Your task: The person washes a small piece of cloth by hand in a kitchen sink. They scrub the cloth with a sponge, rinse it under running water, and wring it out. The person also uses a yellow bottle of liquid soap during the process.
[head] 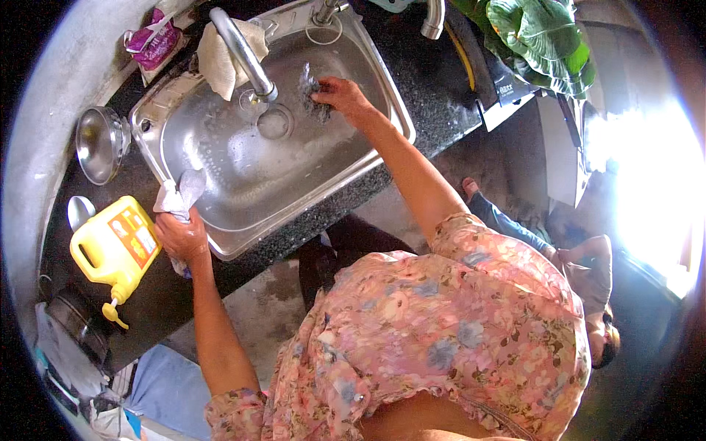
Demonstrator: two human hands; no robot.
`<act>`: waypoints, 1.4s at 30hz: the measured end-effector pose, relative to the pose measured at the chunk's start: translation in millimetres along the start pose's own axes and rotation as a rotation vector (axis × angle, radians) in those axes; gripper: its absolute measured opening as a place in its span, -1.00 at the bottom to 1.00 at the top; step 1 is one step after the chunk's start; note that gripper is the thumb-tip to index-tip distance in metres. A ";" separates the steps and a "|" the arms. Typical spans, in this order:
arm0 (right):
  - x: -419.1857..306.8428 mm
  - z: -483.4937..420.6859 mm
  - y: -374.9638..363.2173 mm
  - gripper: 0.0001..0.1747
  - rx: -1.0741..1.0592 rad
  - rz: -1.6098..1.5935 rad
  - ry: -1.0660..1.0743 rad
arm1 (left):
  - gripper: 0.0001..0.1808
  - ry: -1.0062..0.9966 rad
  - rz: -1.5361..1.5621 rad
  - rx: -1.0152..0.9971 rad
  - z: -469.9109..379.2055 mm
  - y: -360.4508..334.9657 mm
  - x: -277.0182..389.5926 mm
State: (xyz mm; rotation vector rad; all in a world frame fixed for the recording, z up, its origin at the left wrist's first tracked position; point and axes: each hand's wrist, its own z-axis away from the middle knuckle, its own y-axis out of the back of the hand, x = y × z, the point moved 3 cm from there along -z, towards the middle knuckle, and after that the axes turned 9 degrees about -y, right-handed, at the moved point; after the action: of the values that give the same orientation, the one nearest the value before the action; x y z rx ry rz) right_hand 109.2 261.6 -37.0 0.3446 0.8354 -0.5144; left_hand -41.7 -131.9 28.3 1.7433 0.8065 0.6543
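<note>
A stainless steel sink (pixel 220 212) lies before me, set in a dark speckled counter. My right hand (pixel 346 98) is over the basin's right part, its fingers closed on a grey scouring pad (pixel 315 102) that looks like steel wool. At the sink's left rim, my left hand (pixel 185 234) grips a bunched whitish cloth (pixel 179 193); part of it hangs over the rim into the basin. The curved metal faucet (pixel 238 49) reaches over the basin, above the round drain (pixel 274 122). Wet patches and some suds show on the basin floor.
Left of the sink are a yellow pump jug (pixel 118 240), a metal bowl (pixel 100 144) and a purple packet (pixel 154 47). A beige cloth (pixel 212 60) hangs behind the faucet. Large green leaves (pixel 543 44) sit at upper right. Another person (pixel 587 270) is at the right.
</note>
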 end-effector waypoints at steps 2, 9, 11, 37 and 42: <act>-1.4 1.4 0.9 -0.43 -0.045 -0.104 -0.048 | -0.55 0.007 -0.002 -0.005 -1.0 -2.3 -0.7; -38.7 -4.2 -27.2 -0.51 -0.116 -0.139 0.319 | -0.55 0.007 -0.024 -0.018 2.9 -5.1 -4.3; -67.1 -10.6 -40.6 -0.55 -0.042 0.136 0.272 | -0.55 0.006 -0.039 -0.029 6.6 -6.1 -8.2; -24.7 -73.7 -43.8 -0.52 0.153 -0.015 0.357 | -0.52 0.016 -0.026 -0.025 -6.8 -7.5 2.0; 18.1 4.6 -103.4 -0.70 -0.300 -0.563 -0.203 | -0.54 0.017 -0.027 0.016 2.1 -3.7 -3.4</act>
State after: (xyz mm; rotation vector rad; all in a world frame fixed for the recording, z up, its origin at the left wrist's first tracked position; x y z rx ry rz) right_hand 64.4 168.7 -57.4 -0.2288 0.7941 -0.9160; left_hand -43.0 -135.0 24.0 1.7408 0.8477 0.6472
